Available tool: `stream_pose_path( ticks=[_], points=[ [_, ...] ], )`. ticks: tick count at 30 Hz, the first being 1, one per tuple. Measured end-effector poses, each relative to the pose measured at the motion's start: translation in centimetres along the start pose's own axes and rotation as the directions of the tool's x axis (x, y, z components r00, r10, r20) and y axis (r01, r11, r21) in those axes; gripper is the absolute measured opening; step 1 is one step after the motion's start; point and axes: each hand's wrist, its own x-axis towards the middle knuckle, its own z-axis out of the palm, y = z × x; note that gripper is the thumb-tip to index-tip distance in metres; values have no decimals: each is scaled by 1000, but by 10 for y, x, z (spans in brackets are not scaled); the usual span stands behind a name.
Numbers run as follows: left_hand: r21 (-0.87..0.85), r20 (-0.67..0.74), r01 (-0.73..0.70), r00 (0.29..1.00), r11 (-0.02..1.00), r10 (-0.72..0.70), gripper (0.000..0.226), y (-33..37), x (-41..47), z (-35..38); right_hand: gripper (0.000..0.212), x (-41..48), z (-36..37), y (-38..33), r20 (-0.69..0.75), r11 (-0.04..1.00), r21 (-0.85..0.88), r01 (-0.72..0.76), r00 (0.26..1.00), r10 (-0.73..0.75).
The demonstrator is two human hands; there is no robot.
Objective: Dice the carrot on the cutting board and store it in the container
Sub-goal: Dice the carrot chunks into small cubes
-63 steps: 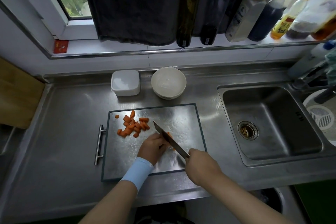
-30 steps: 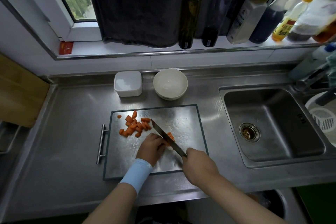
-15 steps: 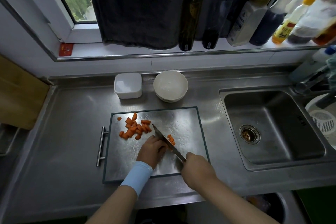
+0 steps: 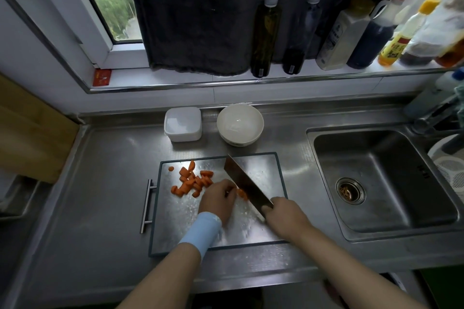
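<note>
No wording is legible. The yellow-capped bottle [image 4: 401,40], up beyond the sink [image 4: 376,140], wears a red label with blurred characters; the sink's inner wall mark is unreadable.

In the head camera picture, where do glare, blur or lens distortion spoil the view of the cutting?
Head view: pale glare patches lie on the steel cutting board and counter; the wide lens bends the sill edge into a curve; the bottles at the far right are smeared and washed out; the carrot pieces and knife look fairly sharp.
</note>
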Motion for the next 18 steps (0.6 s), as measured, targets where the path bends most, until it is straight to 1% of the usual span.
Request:
stream_pose_path(
  ticks=[2,4,7,10,13,16,18],
  points=[
    [-54,-75,72,994,996,-76,17,-4,-2,-10,16,-1,-1,-2,-23,1000,8,15,1000,-14],
    [-80,-122,105,986,991,-114,18,-10,-7,-18,18,-3,2,-6,-26,1000,10,25,999,-25],
    [-61,-114,107,987,992,-114,17,-16,-14,-27,18,-8,13,-9,12,999,-9,38,999,-38],
    [32,-64,43,997,999,-41,20,-18,-19,-31,20,-12,21,-10,32,999,-24,22,999,-22],
    [98,33,-40,999,994,37,28,-14,-23,-30,22,-6,20,-5,14,999,23,-30,999,30],
    [167,116,-168,982,971,150,41,-3,-26,-26,24,4,10,-2,26,994,80,-69,997,67],
    [183,185,-262,956,948,229,53,4,-27,-18,26,8,5,-2,41,983,163,-87,996,82]
  ],
)
